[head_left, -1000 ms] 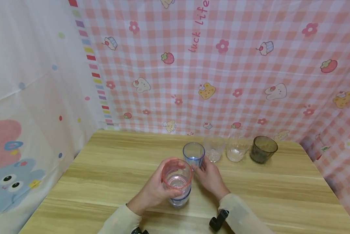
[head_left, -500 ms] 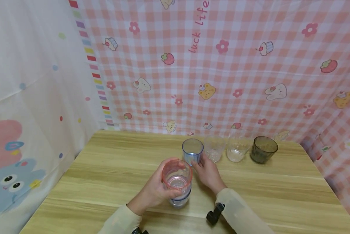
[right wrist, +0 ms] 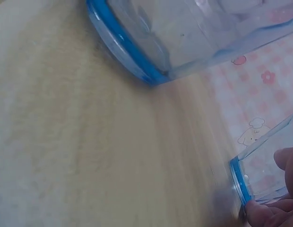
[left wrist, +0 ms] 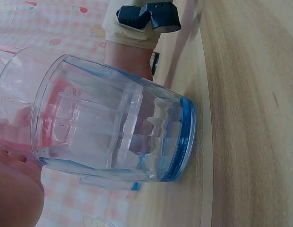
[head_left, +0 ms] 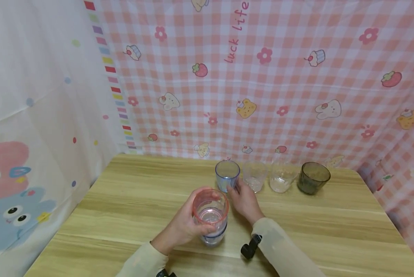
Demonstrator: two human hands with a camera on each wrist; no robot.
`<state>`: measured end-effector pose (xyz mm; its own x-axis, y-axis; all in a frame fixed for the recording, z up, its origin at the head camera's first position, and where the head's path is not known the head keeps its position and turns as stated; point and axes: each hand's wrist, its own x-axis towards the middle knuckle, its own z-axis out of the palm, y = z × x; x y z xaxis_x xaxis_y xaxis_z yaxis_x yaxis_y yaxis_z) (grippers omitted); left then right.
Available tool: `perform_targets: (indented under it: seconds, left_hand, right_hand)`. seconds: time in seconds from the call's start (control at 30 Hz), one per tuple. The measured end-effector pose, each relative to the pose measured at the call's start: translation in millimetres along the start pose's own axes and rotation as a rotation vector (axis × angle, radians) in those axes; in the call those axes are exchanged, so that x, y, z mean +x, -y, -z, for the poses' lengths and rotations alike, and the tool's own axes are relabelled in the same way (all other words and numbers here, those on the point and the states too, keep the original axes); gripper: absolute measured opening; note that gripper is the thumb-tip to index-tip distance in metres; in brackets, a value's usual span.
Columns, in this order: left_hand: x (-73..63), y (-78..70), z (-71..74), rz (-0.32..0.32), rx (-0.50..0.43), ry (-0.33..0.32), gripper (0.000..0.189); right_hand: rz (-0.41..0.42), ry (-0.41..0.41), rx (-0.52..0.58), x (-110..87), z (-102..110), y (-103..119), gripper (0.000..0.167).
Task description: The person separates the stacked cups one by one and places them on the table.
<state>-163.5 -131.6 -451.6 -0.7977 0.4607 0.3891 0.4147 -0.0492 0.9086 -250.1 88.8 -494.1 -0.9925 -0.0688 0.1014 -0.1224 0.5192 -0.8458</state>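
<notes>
My left hand (head_left: 184, 227) grips a clear drinking glass with a pink rim (head_left: 210, 198), thumb in front and fingers around the far side. This glass sits nested in a second clear glass (left wrist: 156, 127) with a thick blue base, which stands close over the tabletop near me. Farther back, my right hand (head_left: 246, 202) pinches the lower side of a blue-tinted glass with a blue rim (head_left: 227, 173). In the right wrist view, fingertips (right wrist: 260, 213) are at the blue base of that upright glass (right wrist: 264, 175).
To the right of the blue-tinted glass, a clear glass (head_left: 254, 179), another clear glass (head_left: 281, 181) and a dark smoky glass (head_left: 313, 179) form a row along the table's back edge. A pink checked cloth (head_left: 207, 88) hangs behind the wooden table (head_left: 131, 200).
My right hand has slid the blue-tinted glass back, away from me, up to the row of glasses. My left hand and its nested glasses have stayed put.
</notes>
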Motion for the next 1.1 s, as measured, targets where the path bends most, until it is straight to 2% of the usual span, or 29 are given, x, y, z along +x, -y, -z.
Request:
perform_targets:
  seconds: [0.3, 0.53, 0.73, 0.93, 1.1]
  left_hand:
    - [1.1, -0.3, -0.7, 0.023, -0.001, 0.005, 0.094]
    - [0.2, 0.4, -0.4, 0.021, 0.008, -0.005, 0.094]
    - [0.8, -0.3, 0.3, 0.025, 0.013, -0.002, 0.092]
    - [1.2, 1.4, 0.4, 0.001, 0.007, 0.0, 0.093]
    - [0.7, 0.2, 0.4, 0.007, -0.003, -0.001, 0.095]
  right_hand:
    - [0.003, -0.017, -0.02, 0.0, 2.9, -2.0, 0.061]
    - [-0.055, 0.045, 0.019, -14.7, 9.4, 3.0, 0.063]
    - [-0.031, 0.042, 0.051, -28.6, 17.8, 10.7, 0.063]
    - [-0.033, 0.047, 0.116, -41.9, 28.2, 21.8, 0.062]
    - [0.001, 0.054, 0.162, -50.0, 34.5, 28.2, 0.059]
